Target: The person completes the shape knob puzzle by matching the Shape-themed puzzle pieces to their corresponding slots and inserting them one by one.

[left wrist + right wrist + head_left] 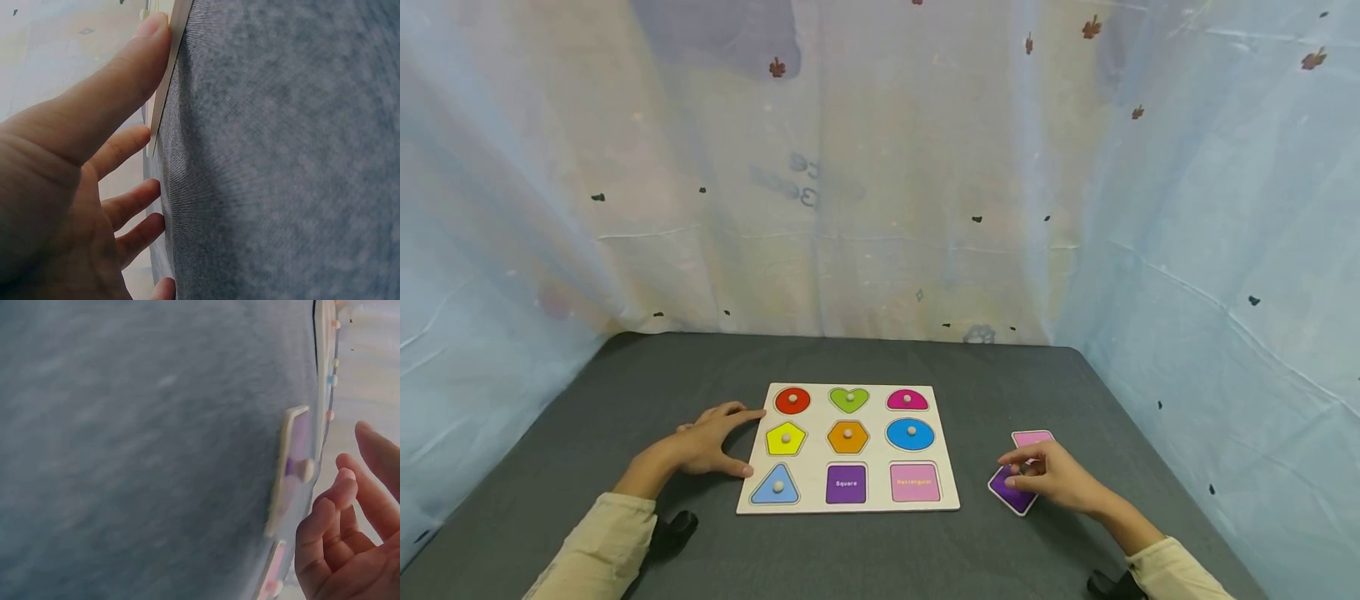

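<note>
A wooden shape puzzle board lies flat on the grey table. My left hand rests at its left side, thumb and index finger spread along the edge; the left wrist view shows the thumb against the board's rim. Over to the right, my right hand hovers by a purple square piece with loosely bent fingers. In the right wrist view, the purple piece's knob stands apart from the fingers. A pink piece lies just behind it, partly hidden by the hand.
Knobbed shapes fill the board's upper rows, among them a red circle and a blue oval. A light blue triangle sits front left. Recesses labelled Square and Rectangular show bare. Pale curtains surround the table.
</note>
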